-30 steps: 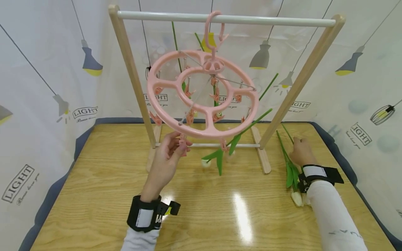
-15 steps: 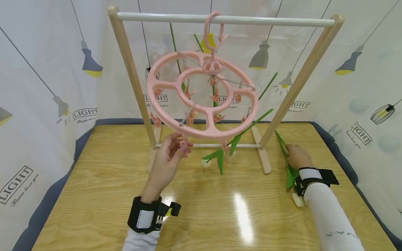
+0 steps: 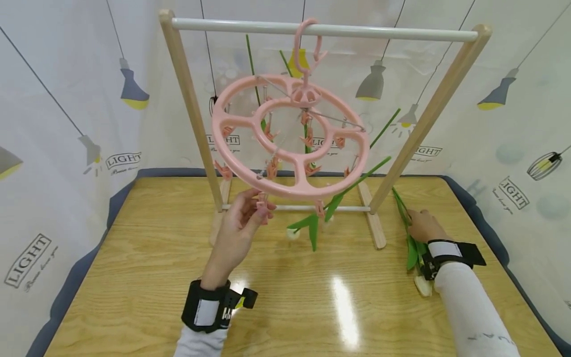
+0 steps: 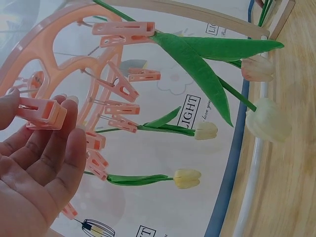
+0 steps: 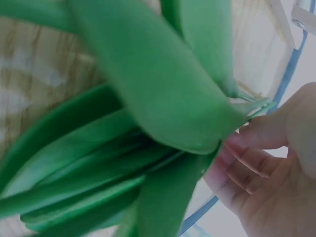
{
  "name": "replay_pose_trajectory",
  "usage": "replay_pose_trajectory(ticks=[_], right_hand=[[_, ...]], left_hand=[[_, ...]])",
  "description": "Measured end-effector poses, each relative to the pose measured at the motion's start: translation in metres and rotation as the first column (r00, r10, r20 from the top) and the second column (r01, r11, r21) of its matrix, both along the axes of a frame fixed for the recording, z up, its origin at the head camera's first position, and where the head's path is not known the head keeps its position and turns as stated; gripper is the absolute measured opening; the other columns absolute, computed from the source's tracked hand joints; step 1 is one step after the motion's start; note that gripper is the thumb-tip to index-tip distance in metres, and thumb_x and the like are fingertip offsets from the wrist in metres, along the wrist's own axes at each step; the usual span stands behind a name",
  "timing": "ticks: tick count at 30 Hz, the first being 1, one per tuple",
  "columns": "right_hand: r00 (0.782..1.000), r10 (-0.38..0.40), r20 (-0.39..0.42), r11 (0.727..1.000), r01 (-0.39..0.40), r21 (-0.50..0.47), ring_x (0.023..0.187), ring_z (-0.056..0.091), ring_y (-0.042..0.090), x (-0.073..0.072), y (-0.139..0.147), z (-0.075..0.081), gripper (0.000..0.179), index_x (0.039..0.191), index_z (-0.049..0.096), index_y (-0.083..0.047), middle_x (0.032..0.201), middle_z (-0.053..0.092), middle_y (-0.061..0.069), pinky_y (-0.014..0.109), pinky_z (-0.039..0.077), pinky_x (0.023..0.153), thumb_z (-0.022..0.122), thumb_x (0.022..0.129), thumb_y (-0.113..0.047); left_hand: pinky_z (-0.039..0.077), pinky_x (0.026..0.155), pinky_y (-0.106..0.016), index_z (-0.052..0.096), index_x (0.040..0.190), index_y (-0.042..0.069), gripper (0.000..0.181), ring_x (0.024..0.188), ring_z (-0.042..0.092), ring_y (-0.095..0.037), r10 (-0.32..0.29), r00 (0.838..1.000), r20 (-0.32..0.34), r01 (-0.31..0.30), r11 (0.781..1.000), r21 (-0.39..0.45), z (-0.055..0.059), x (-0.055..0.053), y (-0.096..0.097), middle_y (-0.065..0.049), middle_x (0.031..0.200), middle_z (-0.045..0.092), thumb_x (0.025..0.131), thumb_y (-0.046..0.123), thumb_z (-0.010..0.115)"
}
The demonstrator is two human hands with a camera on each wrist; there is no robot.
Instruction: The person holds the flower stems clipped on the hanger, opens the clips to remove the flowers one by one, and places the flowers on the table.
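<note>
In the head view my left hand (image 3: 234,228) is below the front rim of a round pink clip hanger (image 3: 300,191). Thumb and fingers pinch a pink clothespin (image 4: 42,112) hanging from it, seen close in the left wrist view. At the table's right side my right hand (image 3: 427,226) pinches an artificial tulip by its green stem, near the leaves (image 3: 411,254); a white bloom (image 3: 423,286) lies by the wristband. Broad green leaves (image 5: 158,94) fill much of the right wrist view. How many tulips lie under this hand I cannot tell.
The hanger hooks over the white rail (image 3: 383,32) of a wooden stand (image 3: 186,94). Several white tulips (image 4: 269,120) hang bloom down from its clothespins. Other pink clothespins (image 3: 223,170) hang around the ring. A printed cloth wall (image 3: 93,54) surrounds the wooden table (image 3: 156,277).
My right hand has shifted slightly nearer to me, its fingers now lower along the tulip stems. The left hand keeps its pinch on the clothespin, almost in place.
</note>
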State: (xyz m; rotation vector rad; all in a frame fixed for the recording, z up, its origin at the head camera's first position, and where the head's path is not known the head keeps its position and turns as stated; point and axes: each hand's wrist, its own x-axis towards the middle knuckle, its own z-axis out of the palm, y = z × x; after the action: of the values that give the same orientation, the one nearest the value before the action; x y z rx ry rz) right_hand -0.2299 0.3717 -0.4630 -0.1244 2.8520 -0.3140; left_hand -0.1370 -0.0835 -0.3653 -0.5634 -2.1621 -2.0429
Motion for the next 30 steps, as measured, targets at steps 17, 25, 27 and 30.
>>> replay_pose_trajectory(ticks=[17, 25, 27, 30], right_hand=[[0.994, 0.002, 0.111, 0.988, 0.015, -0.153, 0.106, 0.049, 0.061, 0.011, 0.013, 0.030, 0.057, 0.138, 0.020, 0.027, 0.123, 0.044, 0.054, 0.064, 0.048, 0.081, 0.038, 0.093, -0.003], [0.991, 0.026, 0.132, 0.992, -0.009, -0.129, 0.110, 0.047, 0.062, 0.014, 0.012, 0.049, 0.058, 0.137, 0.023, 0.027, 0.128, 0.040, 0.054, 0.066, 0.047, 0.085, 0.039, 0.099, -0.013], [0.991, 0.041, 0.130, 0.991, -0.024, -0.132, 0.110, 0.047, 0.062, 0.015, 0.013, 0.051, 0.058, 0.136, 0.025, 0.028, 0.128, 0.040, 0.054, 0.065, 0.048, 0.084, 0.040, 0.099, -0.014], [0.991, 0.053, 0.120, 0.988, -0.035, -0.151, 0.110, 0.046, 0.062, 0.015, 0.016, 0.054, 0.058, 0.136, 0.026, 0.026, 0.128, 0.040, 0.054, 0.065, 0.047, 0.083, 0.041, 0.100, -0.016]], left_hand=[[0.053, 0.080, -0.016, 0.039, 0.139, -0.003, 0.042, 0.096, 0.060, -0.028, -0.005, 1.000, -0.017, 0.005, 1.000, 0.005, 0.002, 0.001, 0.002, -0.029, 0.114, 0.061, 0.099, 0.003, 0.050], [0.054, 0.079, -0.016, 0.039, 0.139, -0.004, 0.041, 0.097, 0.060, -0.028, -0.007, 0.999, -0.037, 0.007, 1.000, 0.007, 0.001, 0.001, 0.003, -0.030, 0.113, 0.061, 0.100, 0.003, 0.049], [0.054, 0.079, -0.016, 0.039, 0.139, -0.004, 0.041, 0.097, 0.060, -0.028, -0.008, 0.999, -0.040, 0.008, 1.000, 0.005, 0.001, 0.000, 0.003, -0.029, 0.113, 0.061, 0.100, 0.004, 0.049], [0.053, 0.079, -0.017, 0.039, 0.139, -0.003, 0.041, 0.097, 0.060, -0.028, -0.011, 0.999, -0.038, 0.011, 1.000, 0.003, 0.001, 0.000, 0.003, -0.029, 0.114, 0.061, 0.100, 0.005, 0.049]])
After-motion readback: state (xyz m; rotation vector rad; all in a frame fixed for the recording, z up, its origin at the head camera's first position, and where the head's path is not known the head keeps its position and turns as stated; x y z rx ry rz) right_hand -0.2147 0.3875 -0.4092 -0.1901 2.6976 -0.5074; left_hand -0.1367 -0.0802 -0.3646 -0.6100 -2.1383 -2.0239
